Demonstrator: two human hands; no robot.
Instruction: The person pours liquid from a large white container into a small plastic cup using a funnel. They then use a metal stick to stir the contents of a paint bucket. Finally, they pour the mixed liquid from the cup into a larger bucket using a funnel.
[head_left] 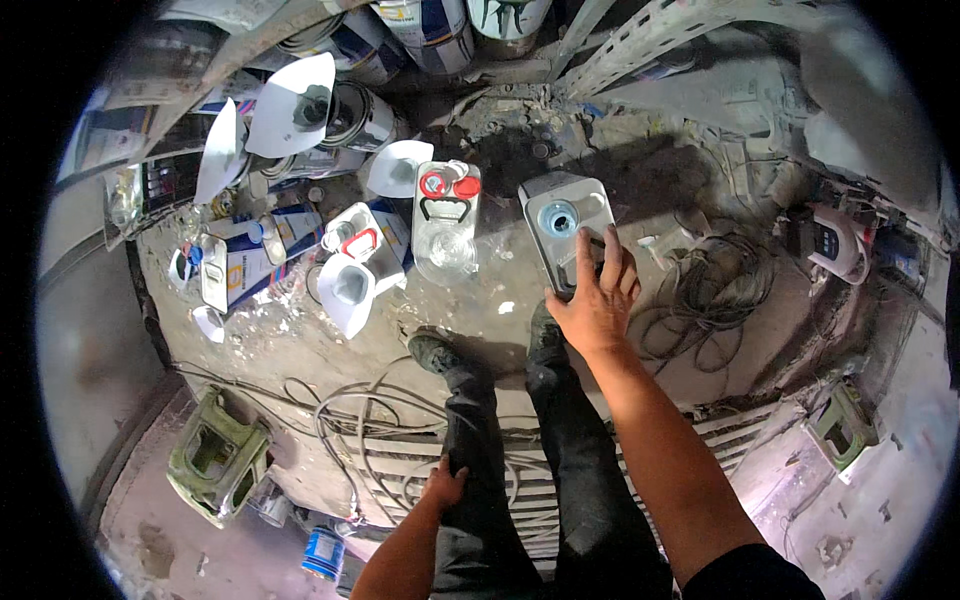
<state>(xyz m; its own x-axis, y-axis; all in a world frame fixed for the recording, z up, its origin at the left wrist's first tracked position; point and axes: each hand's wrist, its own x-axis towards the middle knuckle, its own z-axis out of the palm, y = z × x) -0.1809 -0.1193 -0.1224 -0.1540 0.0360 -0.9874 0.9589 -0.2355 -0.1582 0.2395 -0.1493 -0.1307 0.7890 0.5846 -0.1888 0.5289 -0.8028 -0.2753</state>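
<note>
My right hand grips the top of a pale grey rectangular can around its handle. The can has a round spout with a dark opening and sits over my right shoe in the view. My left hand rests by my left trouser leg, thumb and fingers slightly apart, holding nothing visible. Left of the grey can stands a can with red caps and a black handle, a clear plastic piece over its near end. Farther left are another can with a red handle and a white paper funnel.
Tins line the upper edge, more cans lie left. Cable coils are at right, hoses behind my left foot. Slatted grating lies underfoot. Green plastic parts and a blue tin are at lower left.
</note>
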